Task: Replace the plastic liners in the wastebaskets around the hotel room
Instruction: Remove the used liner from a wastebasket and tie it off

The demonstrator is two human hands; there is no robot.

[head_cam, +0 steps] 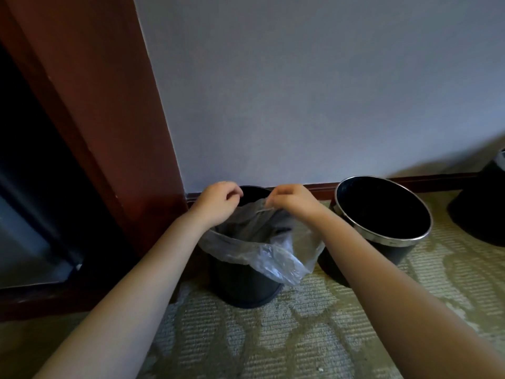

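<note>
One view, head camera: every entry below was read from it.
Progress: a clear liner (pixel 273 258) sat in the left wastebasket (pixel 240 285), its near edge folded over the rim and its far edge not yet seated; fitting was judged roughly half done on this basket.
Right hand (pixel 293 201): thumb and fingertips pinched the liner's far edge above the opening.
Left hand (pixel 216 203): fingers were curled beside the far rim; whether they held film could not be told.
Remaining: the right wastebasket (pixel 396 254), metal-rimmed, stood just beside the first with no liner in it.
Dark object (pixel 481 212) at the right edge: possibly a third basket, too cropped to tell.
Counts: hands, two; wastebaskets clearly seen, two; liners, one.
Setting: both baskets stood on patterned carpet (pixel 273 337) against the wall (pixel 300 91).
</note>
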